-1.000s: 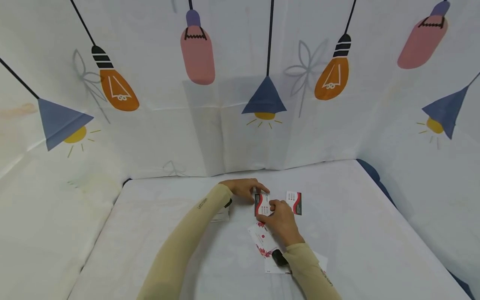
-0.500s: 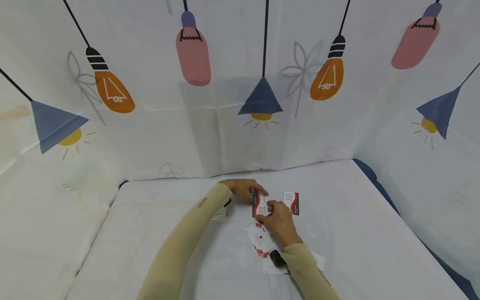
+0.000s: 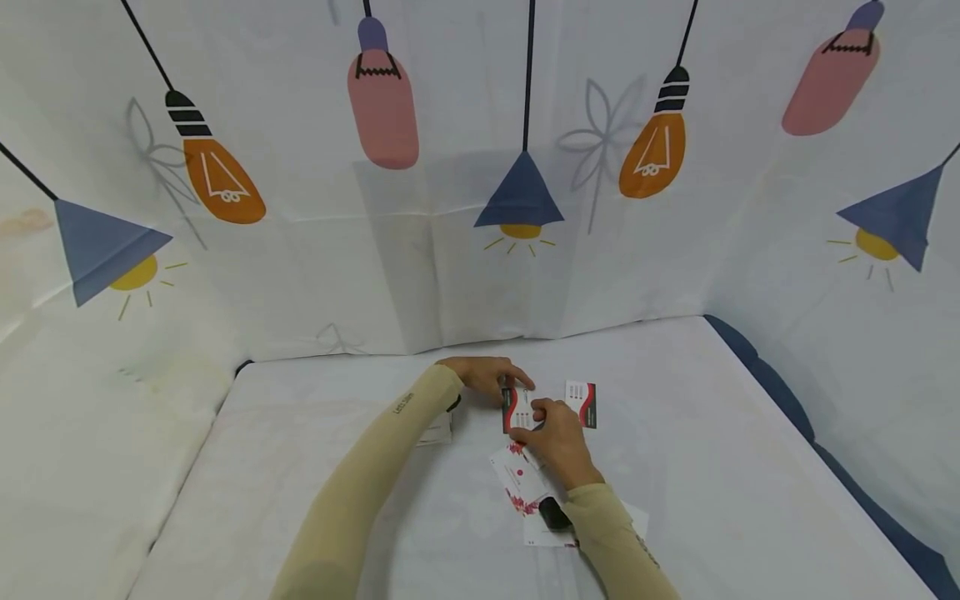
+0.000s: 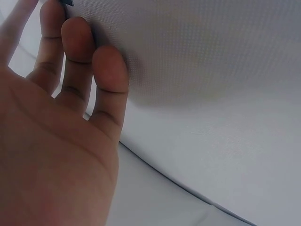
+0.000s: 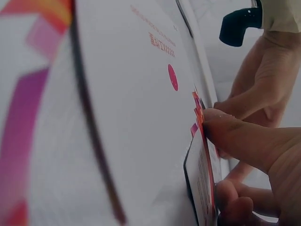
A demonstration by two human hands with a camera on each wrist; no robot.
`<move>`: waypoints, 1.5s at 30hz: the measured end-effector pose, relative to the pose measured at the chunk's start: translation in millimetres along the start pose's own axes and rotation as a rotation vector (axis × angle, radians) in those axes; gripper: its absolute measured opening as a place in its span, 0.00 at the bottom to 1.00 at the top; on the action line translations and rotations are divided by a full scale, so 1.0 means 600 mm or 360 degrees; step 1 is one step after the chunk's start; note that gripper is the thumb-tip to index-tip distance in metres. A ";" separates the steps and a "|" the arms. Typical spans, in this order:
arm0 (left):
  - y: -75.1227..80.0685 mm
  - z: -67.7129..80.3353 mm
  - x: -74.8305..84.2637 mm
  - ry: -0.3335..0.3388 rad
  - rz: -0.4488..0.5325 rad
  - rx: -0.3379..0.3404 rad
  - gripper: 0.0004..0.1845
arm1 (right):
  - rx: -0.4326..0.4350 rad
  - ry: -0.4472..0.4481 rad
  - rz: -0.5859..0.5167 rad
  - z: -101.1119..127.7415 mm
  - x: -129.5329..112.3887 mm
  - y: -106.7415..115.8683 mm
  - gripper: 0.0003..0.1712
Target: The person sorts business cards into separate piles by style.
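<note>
On the worktop [image 3: 750, 467], the right hand [image 3: 562, 444] has its grip clamped on the near business card [image 3: 517, 410]; the left hand [image 3: 482, 375], grip apart, touches it, apparently for steadying.

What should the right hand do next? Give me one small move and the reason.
I'd suggest the right hand gently let go of the red-and-black card. That card already sits roughly level with the similar second card, white table showing between them, and the left hand is at its far edge, so it can probably steady it.
</note>
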State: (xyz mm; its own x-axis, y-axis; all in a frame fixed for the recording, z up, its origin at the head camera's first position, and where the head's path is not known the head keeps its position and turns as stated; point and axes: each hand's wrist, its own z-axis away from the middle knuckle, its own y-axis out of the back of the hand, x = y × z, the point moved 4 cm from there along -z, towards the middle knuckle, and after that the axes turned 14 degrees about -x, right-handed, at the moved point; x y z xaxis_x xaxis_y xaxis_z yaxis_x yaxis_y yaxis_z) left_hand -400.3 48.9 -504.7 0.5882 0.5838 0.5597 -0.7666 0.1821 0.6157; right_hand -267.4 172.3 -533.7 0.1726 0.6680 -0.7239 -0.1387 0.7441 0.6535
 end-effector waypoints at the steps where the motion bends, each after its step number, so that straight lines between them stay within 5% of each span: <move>1: 0.000 0.001 0.000 0.0006 -0.0005 0.0005 0.34 | -0.0001 0.0010 0.0000 -0.001 0.000 0.000 0.37; 26: -0.012 0.063 -0.037 0.0094 0.0005 0.0216 0.28 | -0.0131 0.0201 0.0351 -0.009 -0.026 0.005 0.35; 45: -0.038 0.102 -0.041 0.0182 -0.0135 0.0398 0.11 | -0.0618 0.0602 0.0504 -0.061 -0.024 0.036 0.29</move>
State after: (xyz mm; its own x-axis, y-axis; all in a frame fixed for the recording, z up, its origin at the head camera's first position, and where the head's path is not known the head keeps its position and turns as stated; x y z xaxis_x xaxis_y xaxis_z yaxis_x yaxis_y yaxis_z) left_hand -381.7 -17.9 -498.3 0.6038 0.6627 0.4431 -0.6203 0.0414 0.7833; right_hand -308.4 179.3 -517.5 -0.2822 0.7620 -0.5829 -0.4831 0.4121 0.7725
